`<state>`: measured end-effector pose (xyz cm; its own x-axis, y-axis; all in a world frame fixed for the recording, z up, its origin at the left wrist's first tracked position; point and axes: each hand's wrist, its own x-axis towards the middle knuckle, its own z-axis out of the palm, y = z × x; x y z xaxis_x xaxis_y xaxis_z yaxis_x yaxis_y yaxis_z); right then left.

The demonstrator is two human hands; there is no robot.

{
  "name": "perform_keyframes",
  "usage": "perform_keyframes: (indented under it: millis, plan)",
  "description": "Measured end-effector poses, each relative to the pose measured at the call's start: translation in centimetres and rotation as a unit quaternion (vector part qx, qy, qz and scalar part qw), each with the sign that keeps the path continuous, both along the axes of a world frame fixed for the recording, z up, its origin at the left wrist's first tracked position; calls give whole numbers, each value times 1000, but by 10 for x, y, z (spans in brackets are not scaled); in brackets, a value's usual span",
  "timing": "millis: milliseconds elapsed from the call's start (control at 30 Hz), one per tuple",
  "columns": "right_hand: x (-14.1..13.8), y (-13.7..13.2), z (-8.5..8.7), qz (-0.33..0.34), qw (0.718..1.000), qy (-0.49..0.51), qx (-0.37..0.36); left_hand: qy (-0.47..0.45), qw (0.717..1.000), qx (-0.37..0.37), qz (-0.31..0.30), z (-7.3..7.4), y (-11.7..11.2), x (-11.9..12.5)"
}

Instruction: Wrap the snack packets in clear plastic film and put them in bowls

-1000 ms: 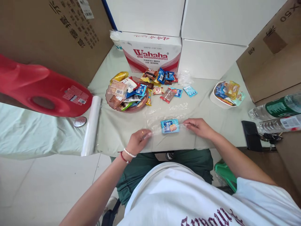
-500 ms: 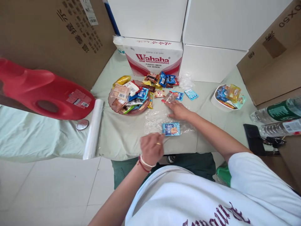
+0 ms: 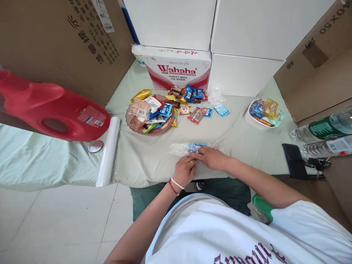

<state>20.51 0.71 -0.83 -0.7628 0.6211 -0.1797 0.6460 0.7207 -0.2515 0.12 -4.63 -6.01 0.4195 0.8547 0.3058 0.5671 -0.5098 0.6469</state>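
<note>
A blue snack packet (image 3: 194,147) lies under clear plastic film (image 3: 178,149) near the table's front edge. My right hand (image 3: 211,157) is closed on the film at the packet's near right side, its fingers covering part of the packet. My left hand (image 3: 185,170), with a ring and bracelets, meets it at the near edge, fingers curled on the film; their tips are partly hidden. Beyond my hands lie a reddish clear-wrapped snack (image 3: 197,115), a blue packet (image 3: 208,112) and a light-blue packet (image 3: 221,110).
A pink bowl (image 3: 131,124) of snacks stands at left, beside a film roll (image 3: 109,152) and a red jug (image 3: 55,110). More snacks lie before the Wahaha box (image 3: 178,69). At right are a white tub (image 3: 253,120), bottles (image 3: 324,128) and a black phone-like object (image 3: 294,160).
My right hand has left the reddish snack and come back to the film. The film's far part is now folded toward me over the blue packet. My left hand has moved slightly right.
</note>
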Motion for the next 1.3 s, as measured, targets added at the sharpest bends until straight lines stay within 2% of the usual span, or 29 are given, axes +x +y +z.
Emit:
perform_keyframes:
  millis: [33, 67, 133, 200, 233, 267, 367, 533, 600, 700, 767, 800, 867, 933, 967, 1000, 1067, 1133, 1233, 1300]
  plan:
    - [0, -5, -6, 2, 1000, -2, 9, -56, 998, -7, 8, -2, -3, -8]
    - [0, -8, -10, 3, 1000, -6, 17, -106, 993, -10, 48, -3, -4, -17]
    - [-2, -9, -15, 0, 999, -16, 28, -153, 966, -6, 208, -3, 0, -32]
    - [-6, -8, -16, -7, 999, -19, 28, -114, 919, -4, 377, -3, 11, -43]
    - [-7, -7, -16, -12, 999, -17, 24, -73, 902, -14, 426, -3, 18, -46]
    - [-9, -7, -16, -18, 1000, -14, 19, -31, 895, -29, 444, -3, 25, -47]
    - [-10, -6, -15, -31, 999, 11, 2, 31, 912, -58, 404, -2, 37, -40]
    - [-1, -11, -11, -6, 995, 95, -30, -96, 927, -53, 359, 13, 33, -5]
    - [3, -15, -8, -7, 992, 117, -41, -108, 951, -47, 286, 21, 31, 13]
    - [10, -19, 0, -12, 987, 146, -65, -37, 986, -20, 160, 24, 28, 34]
    - [17, -21, 5, -19, 981, 159, -113, 42, 993, 5, 112, 21, 24, 40]
    - [21, -22, 7, -49, 977, 165, -129, 79, 992, 19, 98, 18, 21, 40]
    - [31, -25, 8, -181, 965, 165, -96, 131, 987, 42, 83, 12, 15, 38]
    - [40, -28, 5, -334, 933, 131, -1, 154, 983, 55, 81, 8, 10, 35]
    - [44, -29, 2, -378, 920, 102, 35, 159, 982, 58, 81, 7, 8, 34]
    - [47, -30, 1, -394, 915, 74, 45, 161, 982, 58, 80, 6, 7, 33]
    - [48, -29, 0, -394, 918, 48, 12, 162, 982, 53, 77, 6, 6, 32]
    - [38, -22, 5, -394, 916, 76, -23, 162, 982, 51, 78, 7, 6, 33]
    - [4, 0, 16, -374, 915, 147, -29, 170, 979, 50, 104, 6, 5, 35]
    - [-25, 18, 19, -330, 932, 146, -31, 174, 977, 47, 111, 2, 3, 35]
